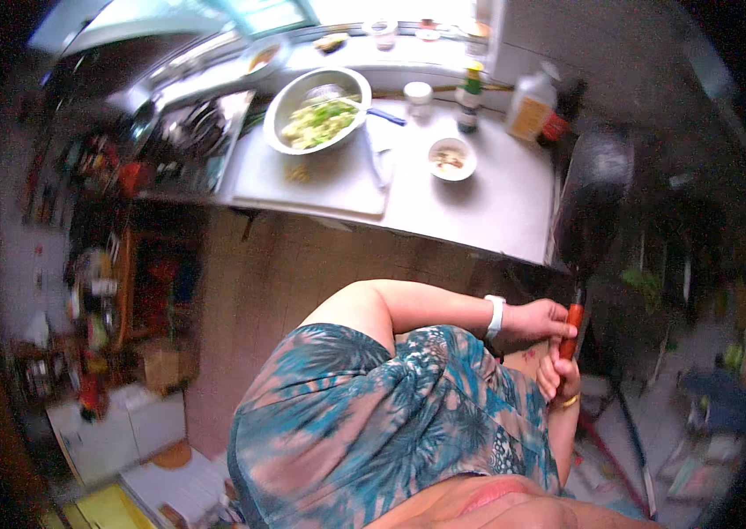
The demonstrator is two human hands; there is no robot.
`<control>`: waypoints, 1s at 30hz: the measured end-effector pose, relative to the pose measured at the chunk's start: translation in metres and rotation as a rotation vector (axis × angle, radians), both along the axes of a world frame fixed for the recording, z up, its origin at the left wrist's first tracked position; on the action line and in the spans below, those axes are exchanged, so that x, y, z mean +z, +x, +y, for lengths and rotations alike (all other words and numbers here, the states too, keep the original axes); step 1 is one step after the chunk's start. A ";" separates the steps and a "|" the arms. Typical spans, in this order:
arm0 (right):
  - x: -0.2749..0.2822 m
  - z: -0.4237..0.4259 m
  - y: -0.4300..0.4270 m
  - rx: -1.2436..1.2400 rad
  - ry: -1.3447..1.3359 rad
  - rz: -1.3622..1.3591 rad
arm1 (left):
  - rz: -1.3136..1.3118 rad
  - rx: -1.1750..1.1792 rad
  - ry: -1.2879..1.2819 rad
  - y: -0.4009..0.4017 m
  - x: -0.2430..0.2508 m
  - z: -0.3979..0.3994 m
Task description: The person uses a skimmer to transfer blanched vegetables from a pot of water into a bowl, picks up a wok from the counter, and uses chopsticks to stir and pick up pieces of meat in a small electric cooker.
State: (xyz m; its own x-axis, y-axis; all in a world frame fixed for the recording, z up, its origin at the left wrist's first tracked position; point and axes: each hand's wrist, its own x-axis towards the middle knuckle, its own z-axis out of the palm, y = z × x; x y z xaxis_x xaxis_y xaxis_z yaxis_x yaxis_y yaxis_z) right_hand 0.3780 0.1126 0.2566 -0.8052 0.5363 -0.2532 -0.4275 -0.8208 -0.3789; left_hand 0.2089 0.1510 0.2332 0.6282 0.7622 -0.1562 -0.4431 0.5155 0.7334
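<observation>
An orange-red handle [569,334] with a dark shank stands at the right of the view; its far end fades into a dark, blurred area. My right hand [558,375], with a gold-coloured bracelet at the wrist, grips the handle's lower part. Just above it, my left hand [537,321] pinches the same handle between thumb and fingers; a white band circles that wrist. What tool or pan the handle belongs to cannot be told.
On the white counter [492,215] lies a cutting board [310,192] bearing a metal bowl [274,125] of chopped pale-green food. A small white bowl [452,162], a green bottle [469,99], a jar [418,99] and a large pump bottle [532,106] stand nearby.
</observation>
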 end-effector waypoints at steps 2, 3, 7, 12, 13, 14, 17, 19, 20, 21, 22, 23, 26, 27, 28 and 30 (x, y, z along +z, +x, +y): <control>0.010 0.002 -0.005 0.089 0.175 -0.198 | -0.089 -0.016 0.014 -0.020 0.007 -0.015; 0.011 0.011 -0.006 0.140 0.261 -0.282 | -0.159 -0.012 -0.034 -0.027 0.014 -0.019; 0.038 0.028 -0.057 0.386 0.496 -0.550 | -0.165 0.119 0.061 -0.079 0.028 -0.042; 0.036 0.012 -0.167 0.597 0.682 -0.470 | 0.057 0.413 0.150 -0.194 0.045 -0.121; 0.048 0.004 -0.202 0.638 0.649 -0.450 | 0.152 0.502 0.154 -0.225 0.049 -0.146; 0.058 -0.006 -0.236 0.670 0.625 -0.433 | 0.180 0.606 0.058 -0.253 0.042 -0.182; 0.074 -0.037 -0.332 0.672 0.618 -0.464 | 0.281 0.827 -0.118 -0.330 0.008 -0.304; 0.081 -0.059 -0.404 0.623 0.580 -0.539 | 0.480 0.942 -0.066 -0.379 -0.013 -0.399; 0.075 -0.060 -0.441 0.614 0.649 -0.489 | 0.412 1.084 -0.177 -0.396 -0.025 -0.443; 0.069 -0.060 -0.478 0.611 0.715 -0.434 | 0.343 1.227 -0.296 -0.407 -0.030 -0.484; 0.072 -0.061 -0.511 0.624 0.766 -0.384 | 0.429 1.325 -0.426 -0.413 -0.029 -0.520; 0.078 -0.064 -0.544 0.638 0.816 -0.328 | 0.521 1.422 -0.558 -0.417 -0.024 -0.553; 0.060 -0.072 -0.630 0.581 0.913 -0.330 | 0.513 1.603 -0.730 -0.421 -0.028 -0.621; 0.062 -0.076 -0.657 0.563 0.940 -0.337 | 0.467 1.670 -0.762 -0.424 -0.034 -0.635; 0.057 -0.078 -0.686 0.545 0.941 -0.338 | 0.419 1.742 -0.792 -0.434 -0.035 -0.643; 0.044 -0.075 -0.738 0.521 0.975 -0.344 | 0.370 1.752 -0.793 -0.455 -0.042 -0.642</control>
State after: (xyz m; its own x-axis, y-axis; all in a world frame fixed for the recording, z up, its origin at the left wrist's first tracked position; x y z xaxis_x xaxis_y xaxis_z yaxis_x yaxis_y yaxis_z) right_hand -0.3603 0.0379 0.3004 -0.9550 0.2477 -0.1633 0.1254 -0.1619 -0.9788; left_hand -0.2462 -0.4908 0.1909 -0.7566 0.1090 -0.6447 -0.6516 -0.0438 0.7573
